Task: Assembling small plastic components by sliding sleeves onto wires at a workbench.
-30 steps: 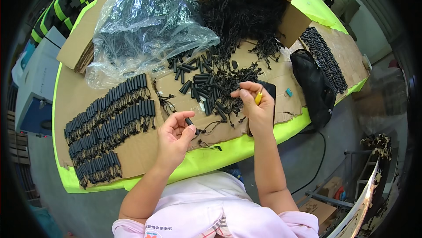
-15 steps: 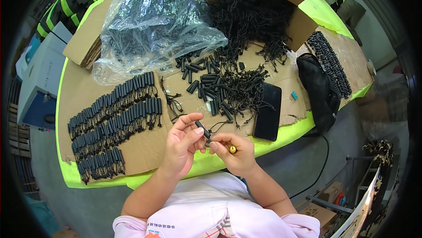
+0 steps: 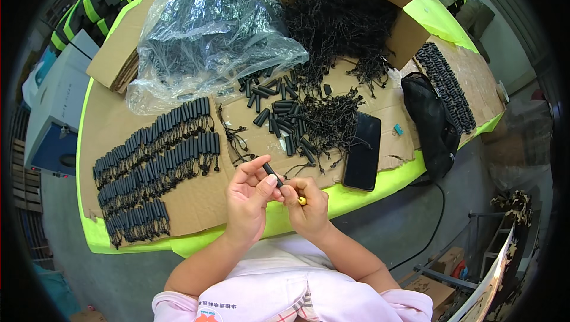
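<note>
A short black tube (image 3: pixel 271 171) is pinched between the thumb and fingers of my left hand (image 3: pixel 248 200). My right hand (image 3: pixel 308 205) meets the tube's lower end, its thumb and forefinger closed there. Out of that fist sticks the rounded yellow end of a small tool (image 3: pixel 302 201); the rest of it is hidden by my fingers. Just beyond my hands lie loose black tubes (image 3: pixel 284 125) and a tangle of knotted black cords (image 3: pixel 329 120). To the left, tubes with cord loops (image 3: pixel 193 148) are laid side by side in rows on cardboard.
A clear plastic bag (image 3: pixel 208 31) of dark pieces stands at the back left, beside an open cardboard box (image 3: pixel 409 37) of black cords. A phone (image 3: pixel 361 152) and a black pouch (image 3: pixel 428 123) lie to the right. The table has a bright yellow-green cover (image 3: pixel 338 203).
My right hand has shifted slightly left, closer to my left hand, and turned a little. The yellow tool end has moved left with it. My left hand still holds the tube.
</note>
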A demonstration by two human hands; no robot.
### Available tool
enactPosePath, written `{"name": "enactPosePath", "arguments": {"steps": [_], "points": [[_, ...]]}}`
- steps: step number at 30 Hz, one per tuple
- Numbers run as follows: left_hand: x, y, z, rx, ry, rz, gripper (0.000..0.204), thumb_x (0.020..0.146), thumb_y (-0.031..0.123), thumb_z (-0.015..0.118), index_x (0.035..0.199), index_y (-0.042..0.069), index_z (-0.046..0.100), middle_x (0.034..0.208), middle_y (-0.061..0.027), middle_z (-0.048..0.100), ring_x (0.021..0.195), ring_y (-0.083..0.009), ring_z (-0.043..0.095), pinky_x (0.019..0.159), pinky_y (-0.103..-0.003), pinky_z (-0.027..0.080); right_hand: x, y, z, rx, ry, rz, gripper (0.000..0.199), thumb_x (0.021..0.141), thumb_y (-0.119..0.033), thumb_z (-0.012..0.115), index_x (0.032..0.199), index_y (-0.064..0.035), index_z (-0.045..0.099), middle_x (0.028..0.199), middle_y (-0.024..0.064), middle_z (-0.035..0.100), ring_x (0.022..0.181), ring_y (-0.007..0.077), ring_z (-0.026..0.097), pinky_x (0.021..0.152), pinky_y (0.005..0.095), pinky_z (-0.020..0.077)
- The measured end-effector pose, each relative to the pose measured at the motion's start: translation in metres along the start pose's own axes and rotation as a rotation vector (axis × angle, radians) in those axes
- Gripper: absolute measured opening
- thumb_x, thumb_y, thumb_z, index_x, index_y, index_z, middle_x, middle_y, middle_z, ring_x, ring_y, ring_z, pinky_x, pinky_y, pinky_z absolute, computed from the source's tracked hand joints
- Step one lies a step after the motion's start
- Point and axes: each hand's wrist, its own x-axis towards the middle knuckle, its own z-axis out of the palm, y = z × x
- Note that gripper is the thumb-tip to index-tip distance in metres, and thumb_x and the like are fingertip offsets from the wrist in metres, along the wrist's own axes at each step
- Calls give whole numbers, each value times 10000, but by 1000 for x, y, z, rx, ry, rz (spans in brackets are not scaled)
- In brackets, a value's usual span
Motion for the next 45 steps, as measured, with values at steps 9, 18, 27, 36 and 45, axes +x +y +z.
{"name": "enactPosePath", "arguments": {"steps": [9, 18, 27, 36, 45], "points": [[6, 5, -15, -241, 90, -138, 310, 835, 57, 586, 1115, 36, 455, 785, -44, 564, 622, -85, 529, 556, -223, 480, 12, -21, -19, -497, -118, -332, 430, 712, -49, 646, 1132, -55, 557, 806, 74, 572, 624, 206, 563, 517, 303, 457], [-1, -7, -16, -5, 108, 101, 276, 811, 42, 619, 1039, 25, 464, 801, -49, 537, 632, -87, 544, 573, -217, 505, 3, -19, -6, -674, -45, -382, 450, 664, 13, 620, 1108, -45, 571, 784, 61, 564, 613, 197, 560, 503, 294, 460], [-16, 10, -47, 295, 173, 335, 242, 805, -3, 597, 1019, 22, 486, 845, -34, 523, 724, -69, 523, 605, -194, 485, 9, -25, 2, -554, -205, -277, 432, 720, -58, 632, 1141, -56, 533, 809, 83, 565, 605, 237, 575, 503, 317, 475], [-65, 75, -141, 1663, 480, 267, 210, 745, 19, 628, 950, 19, 580, 723, -48, 499, 621, -133, 484, 541, -257, 390, 98, 12, -17, -869, -72, -223, 238, 753, -111, 609, 990, -104, 602, 835, 60, 533, 588, 264, 588, 512, 365, 472], [2, 63, -74, 1544, 188, 699, 142, 761, 42, 627, 901, 19, 619, 796, -65, 565, 584, -141, 499, 487, -241, 389, 119, 37, -19, -940, -135, -313, 140, 738, -81, 600, 868, -58, 555, 873, 68, 530, 675, 269, 595, 558, 352, 477]]}}
